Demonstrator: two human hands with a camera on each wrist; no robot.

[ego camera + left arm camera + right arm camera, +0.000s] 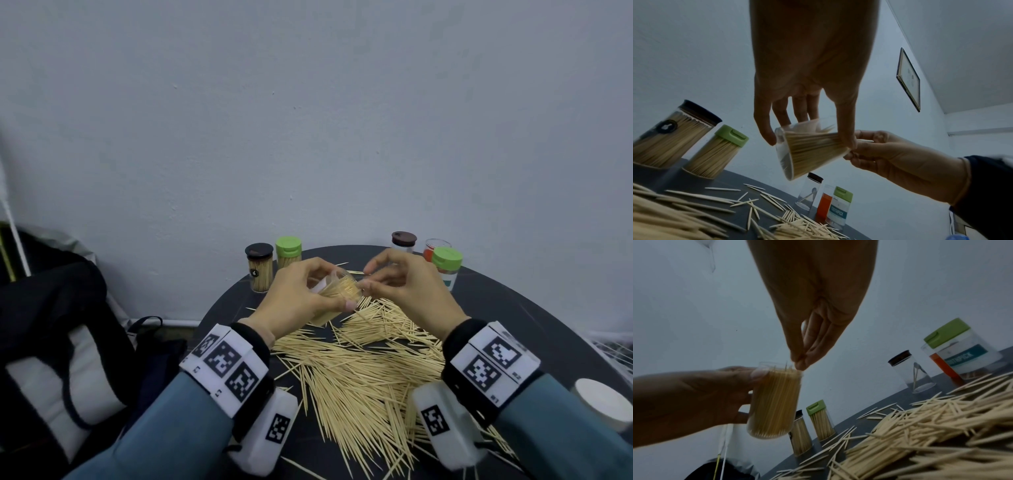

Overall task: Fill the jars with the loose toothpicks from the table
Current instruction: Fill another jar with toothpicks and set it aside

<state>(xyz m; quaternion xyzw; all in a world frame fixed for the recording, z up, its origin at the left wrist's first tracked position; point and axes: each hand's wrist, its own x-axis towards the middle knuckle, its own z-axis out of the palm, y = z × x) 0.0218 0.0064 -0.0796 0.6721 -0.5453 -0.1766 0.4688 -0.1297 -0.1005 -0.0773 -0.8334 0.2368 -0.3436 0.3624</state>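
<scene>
The left hand (301, 298) grips a clear jar (337, 296) lifted off the dark round surface (513, 308), fingers and thumb curled round its wall; the jar is tilted with its open mouth toward the right hand (407, 284) and is packed nearly full of toothpicks. The right hand is at the jar's mouth, thumb and fingertips (800, 364) pressed together in a pinch right on the tips of the packed toothpicks; whether it holds any between them cannot be told. Below and in front of both hands, the loose toothpicks (363, 380) lie spread in a thick heap across the surface. At the far left edge stand a dark-lidded jar (259, 267) and a green-lidded jar (288, 253), both full. At the far right stand a nearly empty jar with a dark lid (404, 241), an open jar with an orange label (433, 250) and another green-lidded jar (447, 267) marked TOOTHPICK. A white lid (604, 404) rests at the near right edge.
</scene>
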